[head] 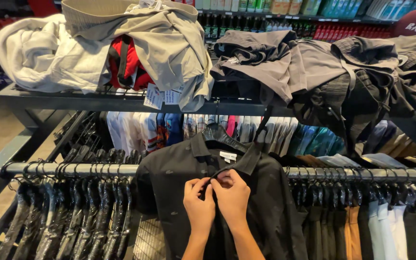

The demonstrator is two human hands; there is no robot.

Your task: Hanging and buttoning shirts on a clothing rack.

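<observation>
On rail (73, 168), one black shirt (169, 192), two hands (216, 195)

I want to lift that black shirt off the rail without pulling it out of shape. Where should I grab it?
Probably best by the black hanger at the shirt collar, reaching in from above. The hanger's top stands clear above the rail, while both hands sit on the soft front placket below.

Hangers (73, 192) and shirts (386, 216) crowd both sides of the rail (73, 168).
</observation>
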